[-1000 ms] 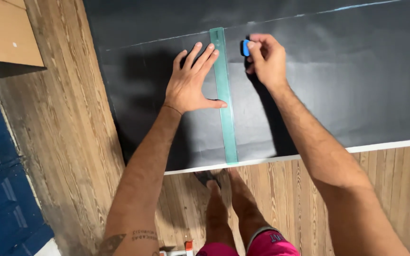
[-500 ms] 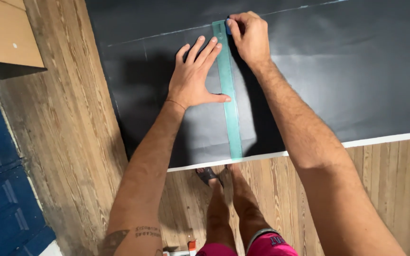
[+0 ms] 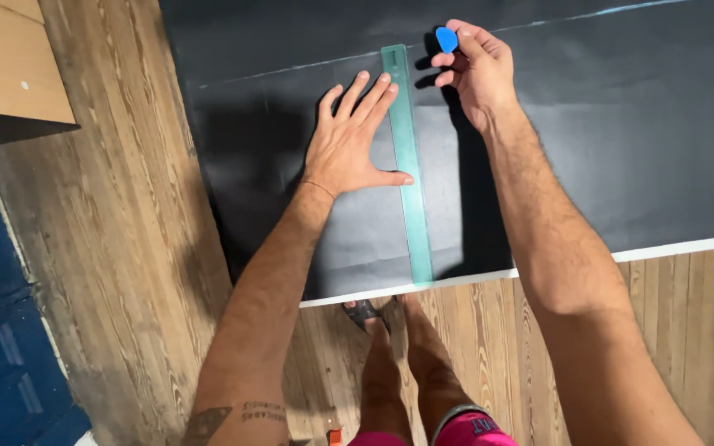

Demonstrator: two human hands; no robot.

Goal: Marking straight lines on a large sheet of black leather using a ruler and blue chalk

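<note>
Two hands are seen over a black sheet (image 3: 588, 149) spread on the wooden floor (image 3: 117, 248). Nearest, the left hand (image 3: 349, 149) is pressed flat, fingers spread, against a green ruler (image 3: 406, 165). Beyond, just right of the ruler's far end, a small blue chalk piece (image 3: 447, 39) is pinched in the right hand's (image 3: 477, 70) grip.

Left hand (image 3: 347, 150) pins a green ruler (image 3: 407, 165) on black sheet (image 3: 621, 124); right hand (image 3: 477, 70) pinches blue chalk (image 3: 447, 39).

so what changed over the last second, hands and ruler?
Right hand, pinching the small blue piece, went to the top of the ruler and has come back off to its right. Left hand stayed flat against the ruler on the black sheet.
</note>
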